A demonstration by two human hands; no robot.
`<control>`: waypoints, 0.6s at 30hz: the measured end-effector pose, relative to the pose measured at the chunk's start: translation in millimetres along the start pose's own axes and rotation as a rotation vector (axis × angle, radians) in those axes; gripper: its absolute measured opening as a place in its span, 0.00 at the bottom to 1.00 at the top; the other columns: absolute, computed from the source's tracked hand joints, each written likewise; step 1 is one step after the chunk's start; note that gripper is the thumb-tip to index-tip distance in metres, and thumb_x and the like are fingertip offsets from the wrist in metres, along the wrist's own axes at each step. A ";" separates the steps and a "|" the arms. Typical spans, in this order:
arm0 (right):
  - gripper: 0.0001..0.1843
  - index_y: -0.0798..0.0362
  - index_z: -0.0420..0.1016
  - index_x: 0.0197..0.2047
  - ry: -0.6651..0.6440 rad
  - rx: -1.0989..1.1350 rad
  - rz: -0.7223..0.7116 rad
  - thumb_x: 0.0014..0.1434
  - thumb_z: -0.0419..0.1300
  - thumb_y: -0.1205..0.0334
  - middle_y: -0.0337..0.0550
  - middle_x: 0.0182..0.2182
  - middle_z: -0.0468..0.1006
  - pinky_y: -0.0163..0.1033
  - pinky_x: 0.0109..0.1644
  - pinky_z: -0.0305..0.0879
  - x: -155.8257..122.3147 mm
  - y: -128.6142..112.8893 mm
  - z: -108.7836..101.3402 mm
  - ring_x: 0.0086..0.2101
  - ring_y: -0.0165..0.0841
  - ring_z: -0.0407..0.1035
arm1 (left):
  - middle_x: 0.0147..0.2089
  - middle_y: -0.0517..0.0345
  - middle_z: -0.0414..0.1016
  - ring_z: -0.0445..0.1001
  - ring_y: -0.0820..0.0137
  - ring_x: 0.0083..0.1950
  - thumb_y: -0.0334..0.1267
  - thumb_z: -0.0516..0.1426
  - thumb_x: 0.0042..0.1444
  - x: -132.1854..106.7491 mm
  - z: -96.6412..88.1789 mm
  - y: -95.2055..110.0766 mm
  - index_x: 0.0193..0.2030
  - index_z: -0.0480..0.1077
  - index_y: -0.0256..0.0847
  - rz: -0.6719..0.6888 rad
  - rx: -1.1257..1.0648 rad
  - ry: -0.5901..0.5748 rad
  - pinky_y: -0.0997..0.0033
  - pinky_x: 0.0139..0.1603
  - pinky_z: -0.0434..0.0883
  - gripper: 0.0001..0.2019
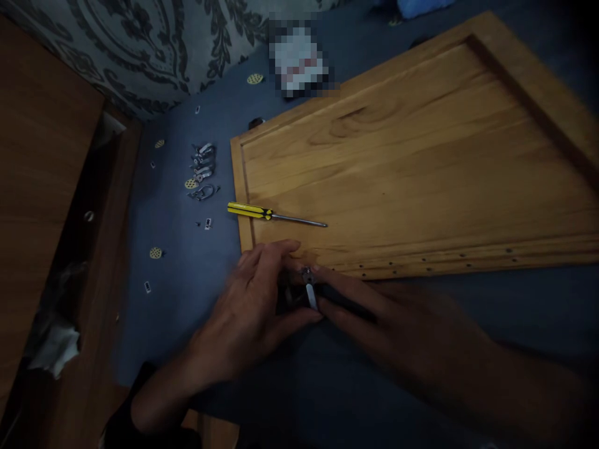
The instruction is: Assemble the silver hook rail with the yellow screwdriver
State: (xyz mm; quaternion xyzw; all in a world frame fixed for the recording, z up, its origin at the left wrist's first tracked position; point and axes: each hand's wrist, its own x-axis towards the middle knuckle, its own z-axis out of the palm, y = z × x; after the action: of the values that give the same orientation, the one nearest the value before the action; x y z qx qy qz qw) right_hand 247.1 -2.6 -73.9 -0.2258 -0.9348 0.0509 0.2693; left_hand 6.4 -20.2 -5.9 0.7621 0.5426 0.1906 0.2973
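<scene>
Metal clip (311,294) at the near edge of the wooden panel (397,162), pinched by the fingertips of the left hand (255,293) and right hand (393,312), both nearly closed. It is probably light, stiff and slightly slippery; its sides seem the surest hold.

The left hand (250,296) arches in from the lower left, its fingers (277,251) bent and thumb (297,322) stretched toward the right hand (390,321). The right forearm (524,374) slants in from the lower right, dim and blurred.
</scene>
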 end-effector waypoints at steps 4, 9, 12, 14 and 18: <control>0.28 0.54 0.80 0.61 -0.041 0.015 0.075 0.61 0.53 0.78 0.56 0.67 0.78 0.46 0.39 0.81 -2.7 -5.3 3.9 0.41 0.43 0.84 | 0.56 0.55 0.78 0.78 0.57 0.60 0.40 0.73 0.60 0.2 0.9 0.2 0.70 0.58 0.53 0.018 0.005 0.006 0.52 0.63 0.77 0.38; 0.33 0.49 0.79 0.64 -0.070 -0.002 0.094 0.60 0.54 0.80 0.53 0.70 0.74 0.47 0.42 0.82 -8.0 -7.0 4.9 0.46 0.44 0.83 | 0.60 0.51 0.77 0.77 0.54 0.62 0.42 0.72 0.61 0.8 -5.8 -0.7 0.71 0.59 0.51 0.068 0.025 0.009 0.51 0.63 0.77 0.37; 0.37 0.49 0.77 0.67 -0.114 -0.002 0.088 0.59 0.54 0.82 0.52 0.72 0.71 0.45 0.45 0.81 -8.0 -4.3 0.6 0.45 0.42 0.83 | 0.63 0.51 0.78 0.78 0.58 0.62 0.42 0.70 0.64 1.8 -23.3 -1.8 0.70 0.64 0.49 0.090 0.005 0.069 0.57 0.62 0.77 0.31; 0.36 0.49 0.77 0.66 -0.128 0.003 0.093 0.59 0.53 0.83 0.52 0.73 0.70 0.45 0.46 0.81 -7.4 -3.0 -0.4 0.43 0.39 0.82 | 0.58 0.54 0.80 0.80 0.62 0.59 0.41 0.70 0.65 2.4 -37.3 -5.1 0.66 0.69 0.47 0.072 0.005 0.184 0.63 0.60 0.76 0.25; 0.31 0.49 0.79 0.61 -0.079 -0.011 0.089 0.60 0.53 0.80 0.51 0.73 0.71 0.44 0.42 0.79 -7.8 -1.8 4.4 0.38 0.36 0.80 | 0.49 0.59 0.83 0.82 0.67 0.51 0.38 0.67 0.67 3.8 -56.5 -20.3 0.59 0.75 0.45 -0.041 -0.053 0.319 0.68 0.53 0.75 0.16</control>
State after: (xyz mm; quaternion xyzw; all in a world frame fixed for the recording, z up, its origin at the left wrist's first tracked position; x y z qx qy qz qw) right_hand 250.0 -7.6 -81.0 -0.2662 -0.9340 0.0665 0.2286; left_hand -41.5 2.1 22.9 0.7028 0.5931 0.3174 0.2314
